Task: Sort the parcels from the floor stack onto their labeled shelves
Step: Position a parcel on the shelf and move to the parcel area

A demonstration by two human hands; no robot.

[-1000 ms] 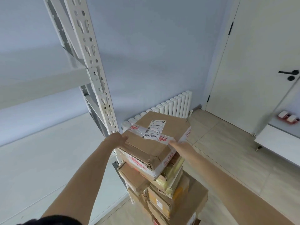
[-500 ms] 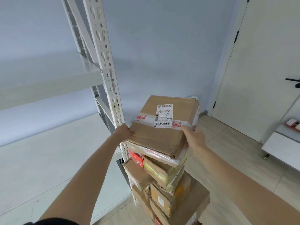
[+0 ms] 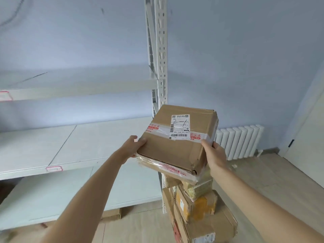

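Note:
A flat brown cardboard parcel (image 3: 177,148) with a white shipping label marked by hand and red-printed tape is held in the air, tilted toward me. My left hand (image 3: 131,146) grips its left edge and my right hand (image 3: 214,153) grips its right edge. Below it stands the floor stack (image 3: 196,211) of several taped cardboard parcels, apart from the held one. To the left is the white metal shelf unit (image 3: 78,146), whose front edges carry small red-bordered labels (image 3: 54,168).
The shelf's perforated upright post (image 3: 161,50) stands just behind the parcel. A white radiator (image 3: 240,141) lines the back wall on the right. A door edge (image 3: 306,128) is at far right. A small cardboard piece (image 3: 110,213) lies under the lowest shelf.
Both hands have lifted the top parcel off the stack and raised it. The view has swung left, so more of the shelves shows.

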